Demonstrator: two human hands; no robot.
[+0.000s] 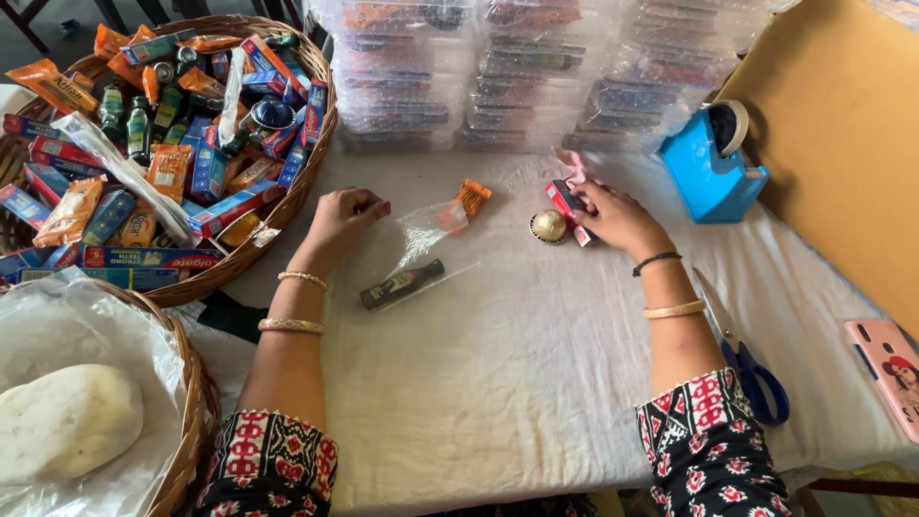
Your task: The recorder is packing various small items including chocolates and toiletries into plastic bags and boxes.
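My left hand [343, 218] rests on the white cloth with its fingers curled, just beside the big basket's rim, and it seems to hold nothing. A clear plastic bag [426, 230] with an orange sachet [469, 199] at its far end lies to its right. A small dark bottle [401, 284] lies below that bag. My right hand [611, 216] grips a small red box [569, 208] lying flat on the cloth. A round gold tin [549, 227] sits just left of that box.
A large wicker basket [287, 201] at the left holds several boxes, sachets and small bottles. A second basket [187, 421] lined with plastic holds a white lump. Stacks of clear packed bags [517, 77] stand behind. A blue tape dispenser [713, 163], scissors [756, 378] and a pink phone [890, 373] lie at the right.
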